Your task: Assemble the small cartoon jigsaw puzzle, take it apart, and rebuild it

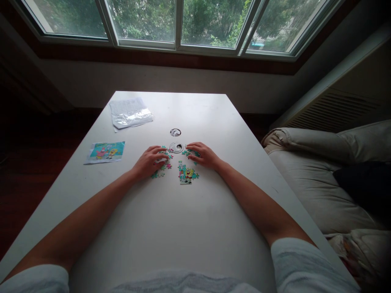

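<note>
Small colourful jigsaw pieces (163, 167) lie loose in the middle of the white table (189, 219). My left hand (149, 160) rests palm down on the left group of pieces, its fingers stretched over them. My right hand (203, 154) lies flat on pieces (190, 152) at the right, fingers pointing left. Between and just in front of the hands sits a joined patch of puzzle (187, 173) with a yellow cartoon figure. Neither hand is seen gripping a piece.
A cartoon picture card (106, 151) lies at the left. A clear plastic bag on a paper sheet (130, 114) sits at the far left. Two round metal lids (176, 139) lie beyond the hands. A cushioned sofa (320, 179) flanks the table's right edge.
</note>
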The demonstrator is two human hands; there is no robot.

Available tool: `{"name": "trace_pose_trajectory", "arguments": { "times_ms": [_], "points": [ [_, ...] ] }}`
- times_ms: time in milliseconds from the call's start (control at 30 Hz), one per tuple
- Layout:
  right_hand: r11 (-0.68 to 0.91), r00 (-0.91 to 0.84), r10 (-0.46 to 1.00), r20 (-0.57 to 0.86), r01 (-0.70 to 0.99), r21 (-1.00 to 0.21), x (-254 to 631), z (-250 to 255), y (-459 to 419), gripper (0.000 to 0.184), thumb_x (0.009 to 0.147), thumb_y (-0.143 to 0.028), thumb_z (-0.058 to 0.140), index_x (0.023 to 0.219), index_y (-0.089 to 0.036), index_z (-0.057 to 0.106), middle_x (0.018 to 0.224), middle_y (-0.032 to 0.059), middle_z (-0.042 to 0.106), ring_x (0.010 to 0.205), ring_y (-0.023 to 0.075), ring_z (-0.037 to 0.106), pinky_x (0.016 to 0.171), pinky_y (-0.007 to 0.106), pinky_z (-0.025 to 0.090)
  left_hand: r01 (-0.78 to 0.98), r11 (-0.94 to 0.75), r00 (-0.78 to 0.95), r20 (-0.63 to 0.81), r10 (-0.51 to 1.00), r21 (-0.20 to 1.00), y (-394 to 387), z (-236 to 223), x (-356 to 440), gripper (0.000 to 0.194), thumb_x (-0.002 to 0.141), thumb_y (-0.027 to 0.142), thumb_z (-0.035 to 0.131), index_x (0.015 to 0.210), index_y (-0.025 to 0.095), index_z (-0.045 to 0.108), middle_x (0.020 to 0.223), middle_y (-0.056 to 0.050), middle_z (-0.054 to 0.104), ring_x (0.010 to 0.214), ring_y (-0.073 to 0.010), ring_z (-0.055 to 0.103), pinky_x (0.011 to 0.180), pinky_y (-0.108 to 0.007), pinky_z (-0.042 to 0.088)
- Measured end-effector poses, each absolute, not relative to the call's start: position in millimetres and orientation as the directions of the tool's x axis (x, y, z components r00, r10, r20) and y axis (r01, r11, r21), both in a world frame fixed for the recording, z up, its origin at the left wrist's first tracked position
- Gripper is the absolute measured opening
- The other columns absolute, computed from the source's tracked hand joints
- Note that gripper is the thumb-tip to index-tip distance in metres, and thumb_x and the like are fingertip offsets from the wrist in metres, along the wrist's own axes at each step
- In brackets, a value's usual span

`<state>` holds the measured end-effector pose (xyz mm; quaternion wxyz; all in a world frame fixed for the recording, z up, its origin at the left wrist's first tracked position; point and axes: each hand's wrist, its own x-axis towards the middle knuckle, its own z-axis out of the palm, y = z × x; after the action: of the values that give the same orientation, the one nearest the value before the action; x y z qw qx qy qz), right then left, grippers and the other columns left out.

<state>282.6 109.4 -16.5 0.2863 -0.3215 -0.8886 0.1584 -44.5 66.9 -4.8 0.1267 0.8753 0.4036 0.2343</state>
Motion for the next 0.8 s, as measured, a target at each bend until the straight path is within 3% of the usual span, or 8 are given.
{"name": "trace_pose_trajectory", "arguments": {
  "times_ms": [533, 667, 800],
  "points": [
    [0.748, -0.629, 0.659, 0.413, 0.486, -0.452, 283.1, -17.8, 109.5, 0.043, 0.096, -0.048, 0.059, 0.134, -0.028, 0.064, 0.133, 0.0104, 0.066, 0.125, 0.0274, 0.058, 0.108, 0.048, 0.048, 0.644, -0.635, 0.558, 0.307, 0.771, 0.426, 64.8, 0.1, -41.9, 0.018, 0.093, 0.032, 0.057, 0.102, 0.026, 0.071, 0.135, -0.004, 0.065, 0.133, -0.0270, 0.048, 0.112, -0.049, 0.043],
    [0.743, -0.618, 0.665, 0.420, 0.489, -0.457, 283.4, -17.1, 110.3, 0.043, 0.096, -0.047, 0.060, 0.133, -0.027, 0.064, 0.132, 0.0108, 0.066, 0.125, 0.0274, 0.058, 0.108, 0.049, 0.047, 0.691, -0.574, 0.451, 0.359, 0.817, 0.439, 69.2, -1.2, -50.8, 0.023, 0.094, 0.031, 0.054, 0.110, 0.026, 0.069, 0.132, -0.005, 0.066, 0.130, -0.0264, 0.052, 0.112, -0.049, 0.043],
    [0.732, -0.604, 0.678, 0.420, 0.499, -0.464, 284.3, -15.9, 110.3, 0.039, 0.097, -0.045, 0.058, 0.131, -0.028, 0.066, 0.131, 0.0104, 0.067, 0.125, 0.0273, 0.058, 0.108, 0.049, 0.047, 0.750, -0.488, 0.337, 0.378, 0.863, 0.447, 76.4, -4.8, -62.8, 0.021, 0.093, 0.028, 0.054, 0.106, 0.025, 0.071, 0.128, -0.006, 0.067, 0.124, -0.0272, 0.055, 0.112, -0.050, 0.042]
  ]
}}
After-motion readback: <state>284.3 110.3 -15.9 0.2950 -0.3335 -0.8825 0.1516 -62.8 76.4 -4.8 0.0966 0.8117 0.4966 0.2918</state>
